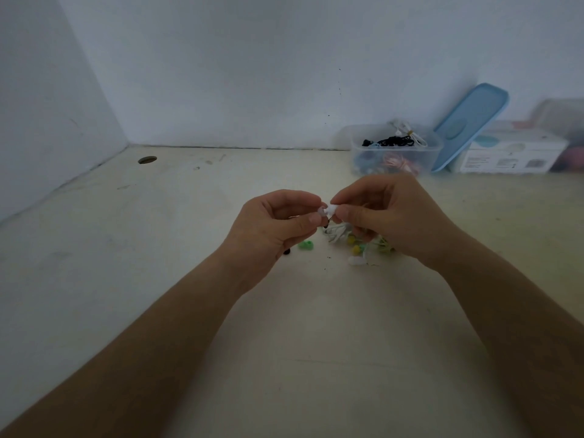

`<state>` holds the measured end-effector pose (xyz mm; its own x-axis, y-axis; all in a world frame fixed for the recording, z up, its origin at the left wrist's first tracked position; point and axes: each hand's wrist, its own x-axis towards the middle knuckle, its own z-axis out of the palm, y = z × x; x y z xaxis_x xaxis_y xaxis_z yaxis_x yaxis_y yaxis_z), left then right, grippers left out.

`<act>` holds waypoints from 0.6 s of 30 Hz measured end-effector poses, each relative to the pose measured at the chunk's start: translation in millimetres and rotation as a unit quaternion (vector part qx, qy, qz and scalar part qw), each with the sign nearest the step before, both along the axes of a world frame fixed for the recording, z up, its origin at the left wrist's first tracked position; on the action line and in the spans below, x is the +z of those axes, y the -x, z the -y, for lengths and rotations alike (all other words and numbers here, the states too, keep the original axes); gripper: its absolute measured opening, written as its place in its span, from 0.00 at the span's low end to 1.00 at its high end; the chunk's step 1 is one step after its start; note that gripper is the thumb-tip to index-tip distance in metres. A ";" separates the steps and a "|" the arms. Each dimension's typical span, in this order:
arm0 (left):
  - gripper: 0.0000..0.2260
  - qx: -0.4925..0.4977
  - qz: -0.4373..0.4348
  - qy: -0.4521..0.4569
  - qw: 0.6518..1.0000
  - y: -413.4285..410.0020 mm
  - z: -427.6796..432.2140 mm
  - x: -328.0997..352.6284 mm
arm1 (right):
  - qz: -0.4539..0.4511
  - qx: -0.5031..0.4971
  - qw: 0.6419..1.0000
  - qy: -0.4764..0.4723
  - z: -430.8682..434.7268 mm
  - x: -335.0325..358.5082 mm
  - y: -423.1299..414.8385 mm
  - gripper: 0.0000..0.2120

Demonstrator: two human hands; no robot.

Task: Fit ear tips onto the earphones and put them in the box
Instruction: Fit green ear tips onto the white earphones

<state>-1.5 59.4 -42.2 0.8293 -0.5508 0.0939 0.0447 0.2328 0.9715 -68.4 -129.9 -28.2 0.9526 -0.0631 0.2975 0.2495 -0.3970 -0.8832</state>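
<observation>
Both bare forearms reach in from 5 and 7 o'clock and meet over the middle of the tabletop. The left hand pinches a small white ear tip between thumb and forefinger. The right hand pinches a white earphone the same way, with its other fingers curled underneath. The two white pieces touch between the fingertips. They are too small to show whether the tip is seated yet. A white cable droops from under the right hand to the tabletop.

Loose tips lie beneath the hands: a green tip and a black tip toward 7 o'clock of the pinch, and yellow tips toward 5 o'clock.

The clear box stands open at 2 o'clock against the wall, with coiled earphones already inside. Its blue lid leans at its 3 o'clock side against a white carton.

The ear tip looks like soft, springy silicone that weighs almost nothing, so it will buckle if squeezed hard and could flick away if it slips. It is probably best held lightly by the outer skirt, leaving the bore free. The earphone body seems rigid and is best gripped by its housing with the nozzle exposed, never by the limp cable, which may tangle or drag loose tips along.
</observation>
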 end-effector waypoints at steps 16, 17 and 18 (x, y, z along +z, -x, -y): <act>0.09 -0.022 -0.017 0.005 1.000 1.2 -0.4 -1.5 | -0.012 0.028 1.000 0.007 2.3 2.5 1.9 0.05; 0.09 -0.024 -0.018 0.003 1.000 1.2 -0.5 -1.3 | -0.011 0.031 0.999 0.008 2.4 2.5 2.0 0.04; 0.09 -0.025 -0.018 0.002 1.000 1.2 -0.6 -0.9 | -0.011 0.032 0.999 0.010 2.3 2.6 2.2 0.04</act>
<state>-2.7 59.9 -43.1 0.8036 -0.5913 0.0671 0.0905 0.2329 0.9683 -70.5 -132.2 -25.6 0.9611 0.0037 0.2761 0.2547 -0.3984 -0.8811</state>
